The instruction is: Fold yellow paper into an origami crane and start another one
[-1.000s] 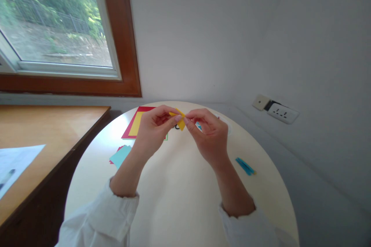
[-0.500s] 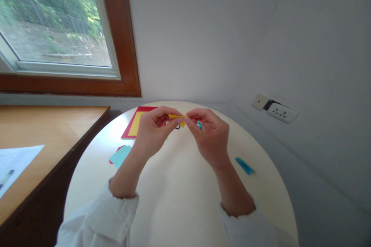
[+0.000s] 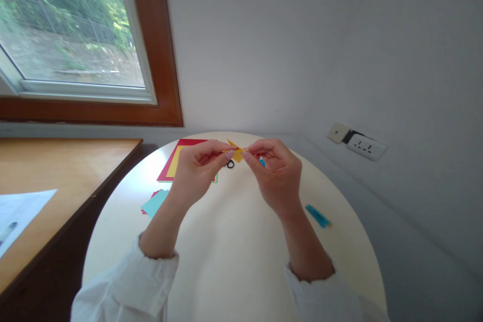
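Note:
A small folded piece of yellow paper point(image 3: 237, 155) is held up above the far part of the round white table point(image 3: 234, 261). My left hand point(image 3: 198, 171) pinches its left side between thumb and index finger. On the other side, my right hand point(image 3: 275, 173) pinches the paper with thumb and fingertips. A pointed flap rises from its top and another part hangs below the fingertips. Behind the hands, the black handle loops of what look like scissors point(image 3: 230, 164) show in part. Something blue point(image 3: 262, 162) is mostly hidden by my right hand.
Red and yellow paper sheets point(image 3: 171, 163) lie stacked at the back left. Nearer are small light-blue and red squares point(image 3: 154, 204). Folded blue paper strips point(image 3: 318, 216) lie at the right. A wooden desk point(image 3: 75, 161) stands left; a wall socket point(image 3: 366, 146) is at right.
My hands have drawn slightly apart, and the yellow paper has turned so more of its flaps show. My right hand has shifted a little right. More of the black loops is visible.

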### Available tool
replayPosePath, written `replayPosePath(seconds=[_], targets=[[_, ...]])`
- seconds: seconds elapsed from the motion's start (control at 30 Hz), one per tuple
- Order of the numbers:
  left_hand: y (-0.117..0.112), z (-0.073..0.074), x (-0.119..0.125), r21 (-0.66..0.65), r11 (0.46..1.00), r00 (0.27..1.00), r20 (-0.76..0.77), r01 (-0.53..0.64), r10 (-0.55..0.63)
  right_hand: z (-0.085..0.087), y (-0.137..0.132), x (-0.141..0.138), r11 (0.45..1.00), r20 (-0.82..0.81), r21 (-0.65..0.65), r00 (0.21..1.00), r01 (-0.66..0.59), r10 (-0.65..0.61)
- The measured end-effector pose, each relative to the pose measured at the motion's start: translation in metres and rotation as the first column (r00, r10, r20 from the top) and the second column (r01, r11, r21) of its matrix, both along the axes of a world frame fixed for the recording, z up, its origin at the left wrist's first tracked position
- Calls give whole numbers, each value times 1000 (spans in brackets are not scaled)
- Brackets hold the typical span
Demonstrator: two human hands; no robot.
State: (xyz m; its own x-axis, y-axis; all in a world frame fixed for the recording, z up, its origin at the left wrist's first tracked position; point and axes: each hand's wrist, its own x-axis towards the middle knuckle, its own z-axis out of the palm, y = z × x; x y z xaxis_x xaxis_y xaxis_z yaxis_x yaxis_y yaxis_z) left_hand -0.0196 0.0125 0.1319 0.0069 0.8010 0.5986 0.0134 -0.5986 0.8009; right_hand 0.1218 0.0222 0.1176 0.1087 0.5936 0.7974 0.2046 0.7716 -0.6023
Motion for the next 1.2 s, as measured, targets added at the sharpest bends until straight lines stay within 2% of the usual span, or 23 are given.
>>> replayPosePath(seconds=[0.3,0.47,0.6,0.77,0.9,1.0,1.2], targets=[[-1,1,0,-5,1000,1000,-18,-19,19,-2,1,3,1000,28,11,999,-23,23],[-1,0,-1,27,999,998,-47,-43,44,-2,1,4,1000,43,23,999,-10,9],[-1,1,0,43,999,999,-29,-19,20,-2,2,3,1000,55,19,998,21,-22],[0,0,1,-6,998,997,-48,-57,56,-3,4,3,1000,35,-4,999,17,-17],[0,0,-2,-9,1000,995,-96,-3,2,-2,4,6,997,2,-71,1000,-17,17],[0,0,-5,48,998,983,-184,35,-25,0,4,9,987,-22,-150,998,-63,61],[1,1,-8,192,981,940,-334,-6,71,2,8,12,942,-85,-265,978,-205,189]])
